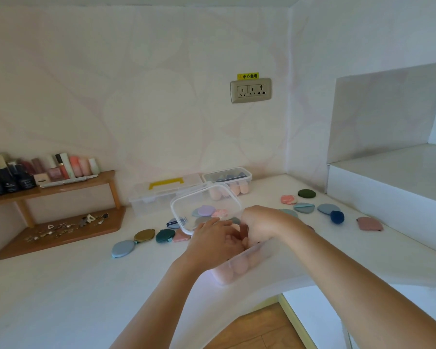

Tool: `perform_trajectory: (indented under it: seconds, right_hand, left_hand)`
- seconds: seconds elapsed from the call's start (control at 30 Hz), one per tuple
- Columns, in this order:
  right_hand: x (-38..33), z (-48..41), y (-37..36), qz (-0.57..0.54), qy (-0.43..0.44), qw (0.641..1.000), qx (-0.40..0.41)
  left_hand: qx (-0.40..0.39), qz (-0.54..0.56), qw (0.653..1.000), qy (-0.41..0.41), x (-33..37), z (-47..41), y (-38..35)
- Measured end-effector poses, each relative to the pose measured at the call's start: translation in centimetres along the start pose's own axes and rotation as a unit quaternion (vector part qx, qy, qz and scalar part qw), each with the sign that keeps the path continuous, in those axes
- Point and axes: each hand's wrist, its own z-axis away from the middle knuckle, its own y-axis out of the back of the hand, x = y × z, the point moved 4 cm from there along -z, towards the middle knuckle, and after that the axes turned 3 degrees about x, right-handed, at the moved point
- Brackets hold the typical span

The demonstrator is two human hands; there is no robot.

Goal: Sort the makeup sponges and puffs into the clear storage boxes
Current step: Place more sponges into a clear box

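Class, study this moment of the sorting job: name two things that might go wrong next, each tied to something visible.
The clear box sits near the counter's front edge; the left hand and right hand working in it might nudge it off. Its tilted lid could slip onto the loose puffs around it.

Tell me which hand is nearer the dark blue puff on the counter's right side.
Right. The right hand is over the clear box, to the left of the dark blue puff; the left hand is farther left, over the same box.

Home vanity nook; cosmetics shelf (61, 187); wall socket (251, 90).
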Motion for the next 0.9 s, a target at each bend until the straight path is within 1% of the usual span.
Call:
perform_trajectory:
  seconds: [0.07,0.1,0.13,0.17,0.23,0.27,0.3,0.33,0.37,0.4,0.43,0.47,0.5,0.57,0.63,0.7,0.73,0.77,0.83,0.9]
  right_hand:
    - [1.2,0.7,0.2,-0.067,-0.011,0.998,0.008]
    - [1.9,1.0,0.2,-0.113,-0.007,0.993,0.037]
    - [2.4,1.4,0.4,-0.165,0.001,0.983,0.086]
    - [3.0,1.8,0.4,-0.224,-0.001,0.964,0.143]
    - [4.3,2.4,0.1,-0.311,-0.02,0.914,0.261]
    - [4.8,2.7,-0.4,-0.335,-0.03,0.893,0.299]
    - [5.1,2.8,-1.2,-0.357,-0.034,0.881,0.31]
    - [5.1,3.1,-2.1,-0.379,-0.028,0.875,0.298]
    - [5.0,3.2,-3.1,-0.408,-0.018,0.873,0.266]
    - [4.9,3.3,-4.2,-0.436,-0.002,0.87,0.23]
    - [4.7,3.4,-5.1,-0.461,0.018,0.864,0.202]
    - [4.6,3.4,-5.9,-0.481,0.036,0.855,0.189]
    - [4.7,3.4,-6.5,-0.498,0.046,0.845,0.189]
    - [5.2,3.1,-7.3,-0.515,0.059,0.83,0.206]
    - [5.2,2.8,-7.6,-0.508,0.08,0.83,0.215]
    - [5.3,2.5,-7.8,-0.513,0.092,0.826,0.217]
    - [5.4,2.4,-7.8,-0.515,0.094,0.824,0.216]
    - [5.4,2.4,-7.8,-0.515,0.094,0.824,0.217]
    - [5.4,2.5,-7.9,-0.508,0.088,0.828,0.22]
    - [5.4,2.6,-7.8,-0.502,0.076,0.83,0.231]
  left_hand:
    - [0.003,0.018,1.0,0.003,0.2,0.1,0.2]
    - [0.001,0.023,1.0,0.001,0.3,0.2,0.3]
    - [-0.001,0.028,1.0,0.002,0.4,0.3,0.4]
    - [-0.004,0.048,0.999,0.009,0.4,0.5,0.6]
    - [-0.022,0.133,0.99,0.043,0.1,0.6,0.6]
    - [-0.011,0.176,0.982,0.064,-0.2,0.7,0.7]
    - [0.04,0.199,0.976,0.079,-0.7,0.8,1.0]
    - [0.124,0.199,0.968,0.092,-1.4,0.9,1.6]
    - [0.206,0.192,0.953,0.111,-2.1,1.3,2.3]
    - [0.27,0.191,0.934,0.134,-2.8,1.8,3.0]
    - [0.302,0.203,0.916,0.169,-3.6,2.1,3.4]
    - [0.305,0.235,0.898,0.211,-4.3,2.5,3.8]
    - [0.286,0.283,0.878,0.259,-4.9,2.7,4.0]
    - [0.233,0.394,0.825,0.331,-5.9,2.7,3.6]
    - [0.192,0.483,0.772,0.366,-6.5,2.5,3.0]
    - [0.19,0.534,0.735,0.373,-7.6,2.0,2.3]
    - [0.198,0.546,0.723,0.375,-8.0,1.8,2.1]
    - [0.206,0.548,0.719,0.374,-8.1,1.8,2.0]
    - [0.217,0.546,0.726,0.358,-8.1,1.6,2.2]
    - [0.226,0.555,0.733,0.32,-7.7,1.5,2.6]
